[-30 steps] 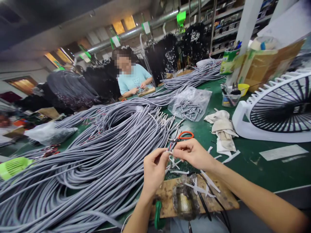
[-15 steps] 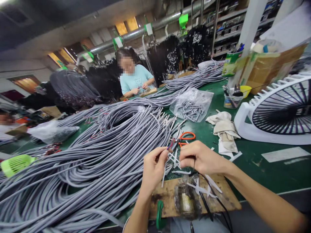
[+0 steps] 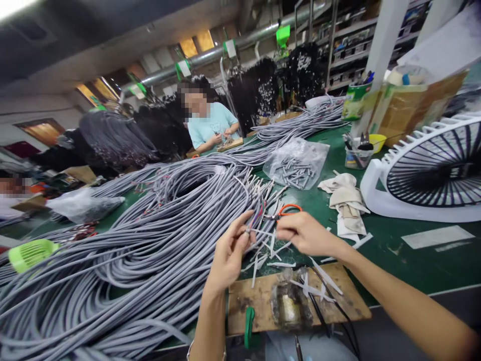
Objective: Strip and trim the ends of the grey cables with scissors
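Note:
My left hand [image 3: 230, 253] is closed, thumb and fingers pinching a grey cable end at the right edge of the cable pile [image 3: 180, 240]. Red and blue wires [image 3: 258, 216] show just beyond its fingertips. From that pinch a thin white strip [image 3: 264, 232] runs across to my right hand [image 3: 306, 233], whose curled fingers close on its other end. Orange-handled scissors [image 3: 289, 209] lie just behind my right hand. Loose white strips [image 3: 273, 245] are scattered beneath both hands.
Nearest me is a wooden board [image 3: 255, 301] bearing a dark, tape-wrapped block [image 3: 289, 305], black cords and a green clamp [image 3: 248, 321]. A white fan [image 3: 376, 193], cloths [image 3: 343, 195] and a bag of grey pieces [image 3: 296, 163] stand beyond. A co-worker [image 3: 212, 120] sits across the table.
My left hand has moved slightly left and its fingers have shifted their pinch. My right hand has moved slightly up, and a white strip now stretches between the hands.

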`<action>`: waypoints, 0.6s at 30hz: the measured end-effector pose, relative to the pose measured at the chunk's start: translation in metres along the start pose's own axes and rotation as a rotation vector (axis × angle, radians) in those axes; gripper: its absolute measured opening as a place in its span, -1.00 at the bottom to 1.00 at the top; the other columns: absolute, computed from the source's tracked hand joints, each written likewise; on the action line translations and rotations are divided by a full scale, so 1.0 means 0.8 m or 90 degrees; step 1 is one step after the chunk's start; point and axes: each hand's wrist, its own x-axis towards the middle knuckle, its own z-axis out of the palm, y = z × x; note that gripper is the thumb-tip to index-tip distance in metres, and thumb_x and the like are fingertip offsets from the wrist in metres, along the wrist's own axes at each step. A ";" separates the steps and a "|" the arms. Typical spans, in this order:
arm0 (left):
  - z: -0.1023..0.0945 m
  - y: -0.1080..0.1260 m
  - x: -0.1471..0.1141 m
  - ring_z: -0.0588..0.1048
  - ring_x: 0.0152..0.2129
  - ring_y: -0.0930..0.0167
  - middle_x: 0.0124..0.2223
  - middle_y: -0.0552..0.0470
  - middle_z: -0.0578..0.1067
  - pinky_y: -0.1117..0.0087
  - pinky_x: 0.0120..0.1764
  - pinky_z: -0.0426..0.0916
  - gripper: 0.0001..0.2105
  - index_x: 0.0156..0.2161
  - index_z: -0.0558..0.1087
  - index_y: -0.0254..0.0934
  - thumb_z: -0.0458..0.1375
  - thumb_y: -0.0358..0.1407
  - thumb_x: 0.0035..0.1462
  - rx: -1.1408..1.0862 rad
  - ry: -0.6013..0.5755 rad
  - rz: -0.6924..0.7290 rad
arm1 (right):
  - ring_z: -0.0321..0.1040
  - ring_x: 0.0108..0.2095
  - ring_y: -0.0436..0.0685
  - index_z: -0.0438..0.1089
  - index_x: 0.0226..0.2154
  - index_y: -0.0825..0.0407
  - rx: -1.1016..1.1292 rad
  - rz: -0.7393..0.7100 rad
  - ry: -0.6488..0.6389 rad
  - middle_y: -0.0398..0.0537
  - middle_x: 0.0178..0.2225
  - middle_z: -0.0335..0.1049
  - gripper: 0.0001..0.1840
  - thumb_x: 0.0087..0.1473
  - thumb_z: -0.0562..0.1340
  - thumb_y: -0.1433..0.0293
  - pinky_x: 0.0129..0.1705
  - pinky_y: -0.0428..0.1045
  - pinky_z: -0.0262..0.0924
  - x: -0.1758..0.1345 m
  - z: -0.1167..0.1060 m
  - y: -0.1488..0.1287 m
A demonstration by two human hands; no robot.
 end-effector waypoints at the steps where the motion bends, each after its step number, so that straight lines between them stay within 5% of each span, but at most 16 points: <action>1: 0.001 -0.001 0.002 0.28 -0.54 0.50 -0.41 0.02 0.36 0.49 -0.44 0.21 -0.62 0.11 0.22 -0.29 -0.04 -0.30 0.18 0.061 0.033 0.018 | 0.00 -0.59 -0.09 0.21 -0.67 0.09 0.058 -0.030 -0.069 -0.24 -0.65 0.06 -0.72 0.04 0.10 0.48 -0.52 -0.15 -0.08 -0.001 0.006 -0.005; 5: 0.005 -0.004 0.013 0.37 -0.43 0.45 -0.37 0.01 0.42 0.43 -0.28 0.26 -0.68 0.00 0.34 -0.25 -0.06 -0.39 0.16 0.233 0.079 0.061 | 0.01 -0.60 -0.08 0.20 -0.65 0.07 0.251 -0.087 -0.183 -0.25 -0.66 0.04 -0.67 0.10 0.05 0.35 -0.56 -0.15 -0.04 -0.014 0.030 -0.030; 10: -0.019 -0.024 0.029 0.29 -0.63 0.51 -0.47 0.04 0.40 0.51 -0.53 0.21 -0.76 -0.16 0.42 -0.36 -0.01 -0.35 0.10 0.241 0.303 -0.039 | 0.20 -0.56 -0.05 0.36 -0.59 0.01 0.147 -0.125 -0.202 -0.18 -0.61 0.29 -0.72 0.09 0.10 0.36 -0.53 -0.15 0.03 -0.035 0.041 -0.052; 13: -0.019 -0.037 0.028 0.24 -0.69 0.55 -0.49 0.07 0.41 0.54 -0.60 0.16 -0.70 -0.08 0.39 -0.35 -0.01 -0.30 0.12 0.195 0.227 -0.079 | 0.27 -0.49 -0.03 0.39 -0.51 0.03 0.075 -0.070 -0.154 -0.14 -0.53 0.36 -0.80 0.08 0.12 0.40 -0.44 -0.13 0.07 -0.038 0.035 -0.042; 15: -0.009 -0.043 0.025 0.30 -0.67 0.53 -0.48 0.06 0.44 0.51 -0.53 0.23 -0.68 -0.05 0.39 -0.32 -0.01 -0.28 0.12 0.224 0.175 -0.085 | 0.30 -0.43 0.02 0.40 -0.46 0.05 -0.137 0.060 -0.071 -0.09 -0.46 0.38 -0.82 0.08 0.13 0.37 -0.40 -0.10 0.07 -0.038 0.026 -0.029; 18: 0.004 -0.049 0.020 0.45 -0.46 0.43 -0.33 -0.04 0.52 0.43 -0.31 0.32 -0.71 -0.10 0.45 -0.32 0.05 -0.30 0.07 0.251 0.172 -0.070 | 0.33 -0.33 0.08 0.42 -0.36 0.05 -0.272 0.102 -0.154 -0.03 -0.33 0.39 -0.75 0.02 0.19 0.21 -0.34 -0.09 0.12 -0.035 0.013 -0.008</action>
